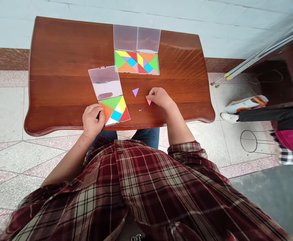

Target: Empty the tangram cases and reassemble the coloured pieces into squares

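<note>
My right hand (pixel 159 97) pinches a small pink triangle tangram piece (pixel 149 101) at the tabletop. To its left, apart from it, a small purple triangle piece (pixel 135 92) lies on the wood. My left hand (pixel 93 118) has its fingers curled at the left edge of an open tangram case (pixel 130 119), touching it beside the orange triangle (pixel 105 111). In that case sit a green triangle (pixel 110 101), a yellow parallelogram (pixel 122 104), a blue square (pixel 116 115) and a red triangle (pixel 125 115). White gaps show between them. Its clear lid (pixel 105 82) is folded back.
Two more open tangram cases (pixel 137 72) stand side by side at the back, filled with coloured pieces, their clear lids leaning towards the wall. The brown wooden table (pixel 61 73) has a curved front edge. At right are crutches (pixel 233 74), a bag (pixel 247 103) and a seated person's leg (pixel 259 115).
</note>
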The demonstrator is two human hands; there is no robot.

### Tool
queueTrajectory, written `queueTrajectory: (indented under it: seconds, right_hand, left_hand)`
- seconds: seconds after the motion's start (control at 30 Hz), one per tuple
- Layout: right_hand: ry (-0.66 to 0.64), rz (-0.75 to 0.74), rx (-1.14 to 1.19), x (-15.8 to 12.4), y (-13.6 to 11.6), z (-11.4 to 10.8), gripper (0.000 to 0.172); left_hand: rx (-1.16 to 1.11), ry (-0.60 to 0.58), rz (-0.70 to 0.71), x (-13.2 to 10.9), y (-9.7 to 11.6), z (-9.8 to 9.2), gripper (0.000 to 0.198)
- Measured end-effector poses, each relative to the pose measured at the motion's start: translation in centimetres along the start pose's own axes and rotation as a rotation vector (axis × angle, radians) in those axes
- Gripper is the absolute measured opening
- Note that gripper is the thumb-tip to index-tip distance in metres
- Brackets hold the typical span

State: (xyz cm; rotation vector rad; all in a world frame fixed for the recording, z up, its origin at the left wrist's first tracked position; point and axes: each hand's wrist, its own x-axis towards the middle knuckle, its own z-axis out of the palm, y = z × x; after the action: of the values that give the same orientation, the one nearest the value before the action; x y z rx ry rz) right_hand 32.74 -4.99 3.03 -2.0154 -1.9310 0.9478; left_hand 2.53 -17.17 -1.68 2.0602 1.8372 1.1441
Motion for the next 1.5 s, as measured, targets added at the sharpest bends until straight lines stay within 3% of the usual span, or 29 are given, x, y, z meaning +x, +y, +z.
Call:
queueTrajectory:
  seconds: [0.27, 0.43, 0.47, 0.6, 0.8, 1.27, 1.5]
  right_hand:
    - [-0.008, 0.009, -0.070, -1.1, -0.2, 0.4, 0.019]
    - [-0.055, -0.020, 0.003, -1.5, -0.9, 0.8, 0.007]
    - [-0.055, -0.047, 0.042, -1.8, -1.5, 1.0, 0.006]
    - [-0.114, -0.274, 0.149, -3.4, -4.6, 2.9, 0.028]
    - [-0.216, -0.507, 0.016, -4.2, -8.0, 6.3, 0.012]
    - [-0.263, -0.438, -0.310, -3.6, -10.3, 7.2, 0.022]
    - [-0.237, -0.427, -0.300, -3.9, -10.3, 7.2, 0.028]
  left_hand:
    - [0.006, -0.008, 0.003, 0.0, -0.1, 0.1, 0.019]
    - [-0.007, 0.010, 0.035, 0.0, -0.3, 0.2, 0.019]
    - [-0.009, 0.008, 0.036, 0.0, -0.3, 0.2, 0.019]
    - [-0.006, -0.003, 0.013, 0.0, -0.3, 0.2, 0.018]
    - [-0.018, -0.016, 0.021, 0.1, -0.1, 0.1, 0.018]
    - [-0.031, -0.015, 0.042, 0.0, 0.1, 0.0, 0.019]
    - [-0.006, -0.032, 0.028, -0.1, 0.1, 0.0, 0.020]
